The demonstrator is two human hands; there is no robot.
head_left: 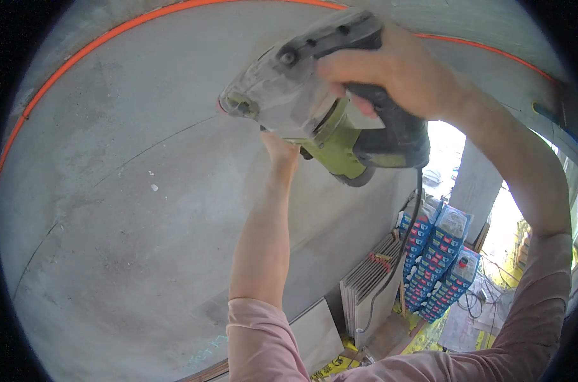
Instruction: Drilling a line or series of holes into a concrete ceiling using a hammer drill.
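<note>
Sleeves: both pale pink; the left sleeve (263, 334) ends near our elbow, the right sleeve (546, 286) below the bend of our arm.
Right arm: it rises along the right side, bends sharply at the elbow, and our right forearm (492, 137) slants up and leftward.
Left arm: our left forearm (261, 235) reaches almost straight up from the lower edge.
Right hand: raised high, our right hand (397, 73) has its fingers (349, 67) wrapped around the tool's black rear handle.
Left hand: our left hand (280, 146) is under the tool's front; its fingers are hidden, so we cannot tell whether they grasp.
Power tool: we see the dusty grey-and-green power tool (289, 89) held up before the wall (174, 235), nose leftward, at the upper end of a dark line (165, 138).
Cord: a black cord (403, 245) hangs from its handle.
Farther off: an orange pipe (104, 39) curves above; upright panels (365, 286) lean beside stacked blue boxes (443, 251).
</note>
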